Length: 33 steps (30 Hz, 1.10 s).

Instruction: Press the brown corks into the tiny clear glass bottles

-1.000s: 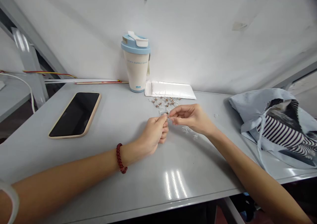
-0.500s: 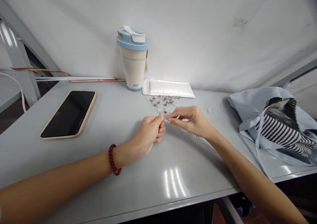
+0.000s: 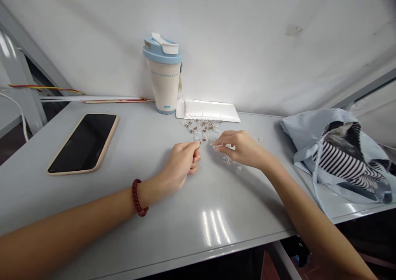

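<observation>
My left hand (image 3: 184, 160) is closed in a fist, thumb pressed on the bent forefinger; a tiny brown spot shows at the thumb tip, too small to name. To its right, apart from it, my right hand (image 3: 239, 148) has thumb and fingers bent around a small clear plastic piece (image 3: 213, 145) at the fingertips. Just beyond both hands lies a pile of small clear plastic pieces with brown bits (image 3: 203, 125). Several loose clear pieces (image 3: 227, 160) lie below my right hand on the grey table (image 3: 173, 226).
A white packet (image 3: 212, 110) lies behind the pile, against the wall. The lidded cup (image 3: 165, 80) stands at its left. A phone (image 3: 83, 142) lies face up on the left. On the right rests a light blue cloth bag (image 3: 305, 127) with striped lining.
My hands have come apart: the right one has drawn away from the left fist with the clear piece at its fingertips. The left hand stays closed. The whole view has shifted slightly.
</observation>
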### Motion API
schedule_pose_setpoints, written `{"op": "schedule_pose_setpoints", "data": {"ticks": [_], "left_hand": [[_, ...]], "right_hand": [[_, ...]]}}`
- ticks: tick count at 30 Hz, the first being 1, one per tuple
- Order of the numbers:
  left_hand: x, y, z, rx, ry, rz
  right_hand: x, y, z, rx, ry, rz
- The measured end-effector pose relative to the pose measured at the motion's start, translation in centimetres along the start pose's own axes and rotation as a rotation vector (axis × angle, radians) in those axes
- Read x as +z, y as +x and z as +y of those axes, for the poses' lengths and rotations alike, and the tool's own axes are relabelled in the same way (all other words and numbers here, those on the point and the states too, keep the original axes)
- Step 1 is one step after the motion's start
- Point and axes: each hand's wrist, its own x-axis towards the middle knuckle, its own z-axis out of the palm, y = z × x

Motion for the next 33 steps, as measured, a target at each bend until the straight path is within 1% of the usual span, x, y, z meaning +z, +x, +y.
{"op": "schedule_pose_setpoints", "data": {"ticks": [2,3,6,10,12,13,15,18,20,21,23,25,27,29,31,33], "left_hand": [[-0.3,0.1,0.2,-0.012,-0.069,-0.002],[-0.4,0.1,0.3,-0.016,-0.104,-0.010],[-0.7,0.2,0.4,-0.019,-0.189,-0.042],[-0.7,0.3,0.4,-0.018,-0.223,-0.044],[-0.6,0.4,0.5,-0.042,-0.208,-0.025],[-0.6,0.4,0.6,-0.058,-0.199,-0.016],[-0.5,0.5,0.8,-0.089,-0.178,-0.007],[-0.4,0.5,1.1,-0.136,-0.139,0.008],[-0.5,0.5,1.2,-0.148,-0.130,0.004],[-0.5,0.5,1.2,-0.142,-0.141,-0.014],[-0.6,0.6,1.0,-0.106,-0.173,-0.064],[-0.7,0.7,0.8,-0.063,-0.184,-0.099],[-0.8,0.8,0.6,-0.035,-0.167,-0.098],[-0.7,0.8,0.4,-0.035,-0.142,-0.076],[-0.6,0.6,0.4,-0.051,-0.102,-0.059],[-0.4,0.3,0.4,-0.055,-0.052,-0.047]], "right_hand": [[-0.2,0.6,0.3,0.064,-0.048,-0.050],[-0.2,1.2,0.2,0.079,-0.067,-0.048],[0.5,3.2,-0.7,0.057,-0.081,-0.019],[1.9,5.5,-1.7,0.055,-0.111,-0.132],[2.3,5.8,-1.6,0.065,-0.081,-0.137],[2.4,5.7,-1.5,0.079,-0.032,-0.118],[2.4,5.3,-1.2,0.139,0.141,-0.047],[2.1,4.4,-1.0,0.257,0.523,0.045],[1.9,3.9,-1.3,0.279,0.721,0.058],[1.9,3.7,-1.5,0.279,0.769,0.051],[2.0,3.5,-2.0,0.276,0.773,0.041],[2.2,3.3,-2.5,0.280,0.705,0.045],[2.2,3.1,-2.9,0.255,0.633,0.069],[2.1,2.9,-3.0,0.197,0.588,0.081],[1.6,2.8,-2.9,0.149,0.577,0.034],[0.8,2.7,-2.3,0.148,0.584,-0.054]]}}
